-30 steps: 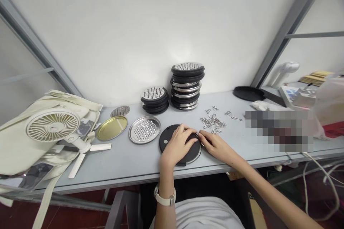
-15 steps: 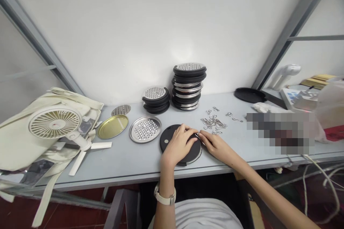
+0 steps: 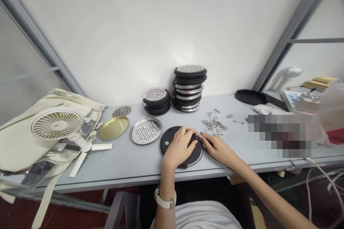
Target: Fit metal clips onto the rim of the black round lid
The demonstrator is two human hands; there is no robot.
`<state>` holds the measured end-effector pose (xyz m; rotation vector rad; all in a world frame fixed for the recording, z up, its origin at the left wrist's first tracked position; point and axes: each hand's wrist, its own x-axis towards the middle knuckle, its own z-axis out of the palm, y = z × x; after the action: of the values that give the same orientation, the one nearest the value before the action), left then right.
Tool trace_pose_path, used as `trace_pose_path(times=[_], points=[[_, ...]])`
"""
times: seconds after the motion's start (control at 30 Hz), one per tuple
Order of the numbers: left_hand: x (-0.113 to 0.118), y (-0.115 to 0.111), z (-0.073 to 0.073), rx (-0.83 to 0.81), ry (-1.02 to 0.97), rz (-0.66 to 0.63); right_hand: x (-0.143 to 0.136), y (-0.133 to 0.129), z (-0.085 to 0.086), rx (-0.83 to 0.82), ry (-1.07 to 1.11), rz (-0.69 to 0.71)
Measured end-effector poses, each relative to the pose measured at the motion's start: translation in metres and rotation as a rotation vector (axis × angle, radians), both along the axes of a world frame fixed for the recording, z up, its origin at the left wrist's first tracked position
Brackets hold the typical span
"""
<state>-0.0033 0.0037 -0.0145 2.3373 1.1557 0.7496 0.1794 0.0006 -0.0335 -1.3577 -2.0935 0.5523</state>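
A round black disc [image 3: 168, 152] with a metal rim showing at its lower right lies at the table's front. My left hand [image 3: 180, 146] lies over it, palm down, with bent fingers gripping its upper right part and thumb pointing right. At the disc's right edge, my right hand [image 3: 211, 145] is closed in a pinch on a small silver wire clip [image 3: 197, 136]. One loop of that clip shows beside the fingertips; the rest is hidden. Several similar loose wire clips [image 3: 214, 124] lie in a pile just beyond my right hand.
A round metal grater plate [image 3: 146, 131] and a gold-coloured lid [image 3: 113, 128] lie to the left. Black-rimmed discs form a short stack [image 3: 157, 109] and a tall stack [image 3: 189, 93] by the wall. A white fan [image 3: 57, 124] and a cream bag [image 3: 16, 143] occupy the left end.
The view has shifted slightly. My hands keep nearly the same hold on the disc and clip, and the clip's loop shows a little more clearly between them.
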Motion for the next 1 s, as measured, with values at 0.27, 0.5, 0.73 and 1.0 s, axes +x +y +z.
trace_pose_path(times=[0.27, 0.5, 0.73, 1.0], points=[[0.0002, 0.0005, 0.0016, 0.000, -0.003, -0.015, 0.0008, -0.0007, 0.0006, 0.002, -0.004, 0.003], [-0.0003, -0.0003, 0.0031, 0.007, -0.006, -0.025, 0.0019, -0.0019, -0.0006, -0.006, 0.025, 0.018], [0.0000, 0.0008, 0.0018, 0.007, -0.007, -0.017, 0.0019, -0.0020, 0.0003, 0.000, 0.025, 0.027], [0.0012, 0.0017, 0.0009, 0.007, 0.004, -0.017, 0.0031, -0.0015, -0.0006, -0.010, 0.021, 0.033]])
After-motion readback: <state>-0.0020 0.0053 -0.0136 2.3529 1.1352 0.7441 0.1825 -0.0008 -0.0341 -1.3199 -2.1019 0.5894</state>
